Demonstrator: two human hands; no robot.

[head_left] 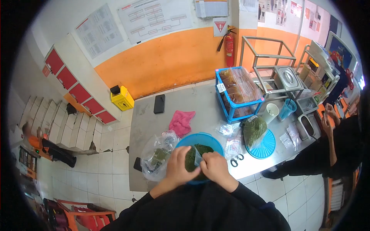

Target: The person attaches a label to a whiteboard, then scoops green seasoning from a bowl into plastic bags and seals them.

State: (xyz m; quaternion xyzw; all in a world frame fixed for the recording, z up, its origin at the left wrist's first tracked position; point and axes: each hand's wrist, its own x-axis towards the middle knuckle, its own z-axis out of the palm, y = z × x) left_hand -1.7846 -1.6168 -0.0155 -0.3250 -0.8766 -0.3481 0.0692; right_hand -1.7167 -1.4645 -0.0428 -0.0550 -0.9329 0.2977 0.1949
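In the head view, a blue tub (218,144) holding dark green, finely crumbled leafy stuff (204,148) stands at the table's near edge. Above it, my left hand (178,166) is closed round the left side of a small clear plastic bag (198,157). With bent fingers my right hand (216,166) pinches the bag's right edge. Green shows beside the bag; whether it is inside cannot be told. Left of the tub lies a large clear plastic bag (148,148) with small green-filled packets (159,156).
A pink cloth (182,121), a black phone (159,104) and a blue crate (232,111) of brown packs lie beyond. Right are scissors (236,160), a blue lid (266,148) under a bag of green leaf (254,131), and cups. A co-worker's hands (329,117) are far right.
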